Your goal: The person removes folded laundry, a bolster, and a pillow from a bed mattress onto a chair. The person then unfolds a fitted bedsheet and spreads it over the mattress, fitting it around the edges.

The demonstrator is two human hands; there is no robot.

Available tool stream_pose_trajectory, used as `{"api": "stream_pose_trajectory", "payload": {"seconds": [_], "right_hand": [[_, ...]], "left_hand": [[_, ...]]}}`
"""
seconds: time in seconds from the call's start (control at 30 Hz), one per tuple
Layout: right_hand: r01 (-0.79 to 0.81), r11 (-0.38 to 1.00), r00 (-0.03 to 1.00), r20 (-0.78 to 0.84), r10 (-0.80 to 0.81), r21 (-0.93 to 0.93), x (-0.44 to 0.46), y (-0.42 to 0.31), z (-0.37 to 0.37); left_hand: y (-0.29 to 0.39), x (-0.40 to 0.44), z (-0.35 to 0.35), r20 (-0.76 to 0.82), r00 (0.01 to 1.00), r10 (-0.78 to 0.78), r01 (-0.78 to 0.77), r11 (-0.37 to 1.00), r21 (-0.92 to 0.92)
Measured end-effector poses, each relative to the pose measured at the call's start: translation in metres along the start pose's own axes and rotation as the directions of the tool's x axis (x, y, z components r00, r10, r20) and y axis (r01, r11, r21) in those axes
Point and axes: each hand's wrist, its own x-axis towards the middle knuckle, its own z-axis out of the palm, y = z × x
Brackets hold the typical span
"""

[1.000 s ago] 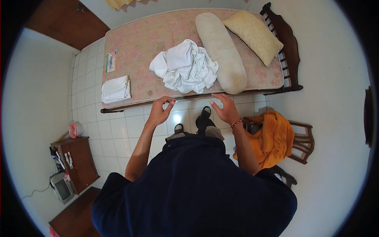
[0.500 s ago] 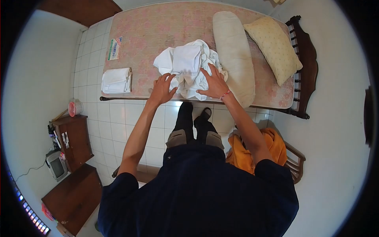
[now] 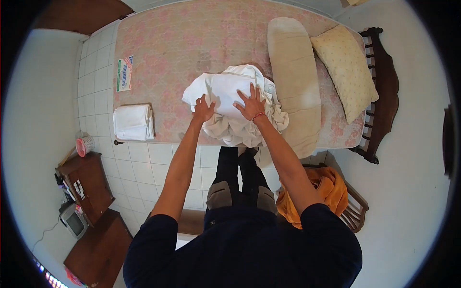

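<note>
Over white cloth [image 3: 224, 90], both hands [image 3: 204, 112] [image 3: 251, 104] spread palm-down.

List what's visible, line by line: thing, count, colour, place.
mattress: 1, pink, upper centre
cloth heap: 1, white, mattress's near edge
folded stack: 1, white, mattress's near left
label: 1, multicoloured, mattress's left
bolster: 1, cream, right of heap
headboard: 1, brown, mattress's right
pillow: 1, yellowish, beside headboard
chair: 1, brown, lower right
draped fabric: 1, orange, on chair
cabinet: 1, brown, left
basket: 1, white and pink, by cabinet
television: 1, grey, near cabinet
tiled floor: 1, white, beside mattress
shirt: 1, dark blue, bottom
left hand: 1, bare, heap's left
right hand: 1, bare, on heap
</note>
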Motion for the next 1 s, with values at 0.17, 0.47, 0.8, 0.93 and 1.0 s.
{"api": "stream_pose_trajectory", "payload": {"seconds": [0.17,0.47,0.8,0.93,1.0], "right_hand": [[-0.093,0.984,0.994,0.035,0.099,-0.155,0.021,0.05,0.062],[-0.291,0.954,0.951,-0.087,0.296,0.064,0.001,0.066,0.048],[-0.364,0.357,0.893,0.214,0.395,0.86,0.011,0.117,0.074],[-0.609,0.355,0.731,0.328,0.598,0.709,0.012,0.112,0.071],[-0.662,0.445,0.685,0.245,0.686,0.603,0.018,0.101,0.069]], "left_hand": [[-0.026,0.039,0.008,0.002,1.0,0.011,-0.011,1.0,0.028],[0.002,0.066,0.036,-0.246,0.94,-0.237,0.227,0.971,-0.07],[0.048,0.072,0.022,0.308,0.95,-0.053,0.246,0.734,-0.633],[0.051,0.077,0.031,0.383,0.922,0.061,0.182,0.804,-0.566],[0.054,0.072,0.04,0.338,0.931,0.136,0.103,0.79,-0.604]]}}
